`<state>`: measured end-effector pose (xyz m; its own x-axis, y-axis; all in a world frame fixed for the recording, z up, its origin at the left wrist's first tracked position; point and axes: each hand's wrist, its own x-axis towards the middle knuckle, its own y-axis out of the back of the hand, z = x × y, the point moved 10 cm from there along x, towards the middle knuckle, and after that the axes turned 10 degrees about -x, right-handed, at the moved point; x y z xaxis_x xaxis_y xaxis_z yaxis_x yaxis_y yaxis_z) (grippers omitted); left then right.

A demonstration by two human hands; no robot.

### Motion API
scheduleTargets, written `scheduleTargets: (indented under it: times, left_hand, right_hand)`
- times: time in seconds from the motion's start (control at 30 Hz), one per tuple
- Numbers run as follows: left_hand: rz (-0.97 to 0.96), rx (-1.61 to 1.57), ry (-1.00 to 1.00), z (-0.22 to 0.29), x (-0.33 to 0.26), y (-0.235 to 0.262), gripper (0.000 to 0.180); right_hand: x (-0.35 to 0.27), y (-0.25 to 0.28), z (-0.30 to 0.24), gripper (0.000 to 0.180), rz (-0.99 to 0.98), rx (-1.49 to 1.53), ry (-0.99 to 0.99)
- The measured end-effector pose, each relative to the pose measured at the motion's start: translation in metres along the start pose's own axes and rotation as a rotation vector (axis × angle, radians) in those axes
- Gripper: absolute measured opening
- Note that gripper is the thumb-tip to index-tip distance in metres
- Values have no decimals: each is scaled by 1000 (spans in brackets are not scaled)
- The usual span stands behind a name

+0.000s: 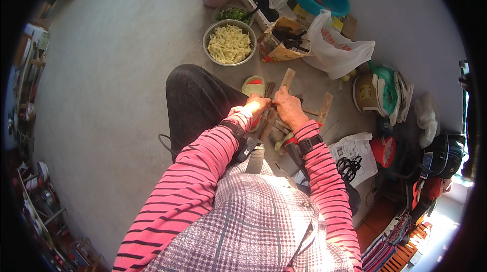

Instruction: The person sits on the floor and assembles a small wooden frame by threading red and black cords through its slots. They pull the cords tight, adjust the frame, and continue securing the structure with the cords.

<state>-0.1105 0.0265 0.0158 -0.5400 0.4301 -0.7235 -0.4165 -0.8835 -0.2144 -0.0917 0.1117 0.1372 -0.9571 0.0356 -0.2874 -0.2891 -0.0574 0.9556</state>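
My left hand (257, 104) and my right hand (289, 107) come together low in front of my knees, both with the fingers closed. A small dark bit shows between the fingertips, too small to name. Around and under the hands is a wooden frame (324, 109) of narrow slats, partly hidden by my wrists. One wooden slat (288, 77) rises just beyond my right hand. A pale green sandal (253, 85) on my foot sits behind my left hand.
Beyond my knee stands a metal bowl (206, 48) of pale yellow strips, with chopped greens (234, 15) behind. A paper bag (274, 51), a white plastic bag (335, 51) and a blue basin (341, 5) are at the far right. Black cord (350, 168) lies on white sheeting at right.
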Motion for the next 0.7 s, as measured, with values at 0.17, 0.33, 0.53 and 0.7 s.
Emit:
scheduleTargets:
  times: [0.17, 0.33, 0.53, 0.7]
  left_hand:
    - [23, 51, -10, 1, 2, 2, 20]
    - [-27, -25, 38, -7, 5, -3, 19]
    - [-32, -76, 36, -6, 3, -3, 16]
    - [-30, -42, 38, -2, -1, -1, 16]
  right_hand:
    - [-1, -4, 4, 17, 27, 15, -9]
    - [-2, 1, 0, 19, 48, -26, 64]
    - [-2, 8, 8, 20, 83, 168, 112]
    - [0, -14, 25, 18, -7, 613, -6]
